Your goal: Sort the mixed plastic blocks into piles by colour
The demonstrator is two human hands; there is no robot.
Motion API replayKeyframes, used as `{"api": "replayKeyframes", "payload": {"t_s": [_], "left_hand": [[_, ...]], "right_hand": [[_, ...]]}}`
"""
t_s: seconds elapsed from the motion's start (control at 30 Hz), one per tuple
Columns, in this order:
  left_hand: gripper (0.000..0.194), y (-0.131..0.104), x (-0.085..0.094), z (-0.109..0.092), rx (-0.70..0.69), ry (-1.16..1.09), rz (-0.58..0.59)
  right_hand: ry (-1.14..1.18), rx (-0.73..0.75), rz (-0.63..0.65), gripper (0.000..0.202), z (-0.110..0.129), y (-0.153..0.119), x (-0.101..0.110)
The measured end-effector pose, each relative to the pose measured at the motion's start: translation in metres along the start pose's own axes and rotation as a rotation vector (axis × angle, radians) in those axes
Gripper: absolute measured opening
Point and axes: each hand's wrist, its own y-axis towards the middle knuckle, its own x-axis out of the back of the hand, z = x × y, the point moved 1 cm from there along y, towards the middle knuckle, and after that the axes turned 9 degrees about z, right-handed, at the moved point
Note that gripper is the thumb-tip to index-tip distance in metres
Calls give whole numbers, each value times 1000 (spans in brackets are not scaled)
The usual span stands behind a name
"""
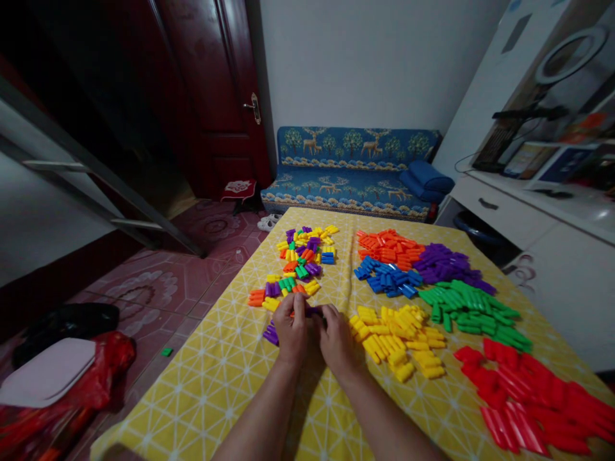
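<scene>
My left hand [292,325] is closed over the middle of the table, its fingers pressed together on a small piece that they mostly hide. Beside it, my right hand [335,336] pinches a purple piece [313,312] that shows between the two hands. Just beyond and left of my hands lie mixed-colour joined pieces [288,283], with a purple piece [271,333] beside my left hand. The yellow pile [396,336] is immediately right of my right hand.
On the yellow patterned tablecloth [192,397] are orange [389,248], blue [388,278], purple [446,266], green [471,309] and red [538,397] piles. A blue sofa [346,182] stands beyond. One green piece [166,352] lies on the floor.
</scene>
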Motion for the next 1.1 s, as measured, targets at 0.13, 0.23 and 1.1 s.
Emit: {"api": "replayKeyframes", "payload": {"t_s": [0.13, 0.23, 1.1], "left_hand": [[25, 2, -4, -4, -65, 14, 58], [25, 1, -10, -4, -3, -13, 156], [22, -3, -15, -2, -83, 142, 331]], "right_hand": [[462, -76, -154, 30, -16, 4, 0], [629, -119, -168, 35, -19, 2, 1], [471, -276, -655, 41, -131, 59, 186]]}}
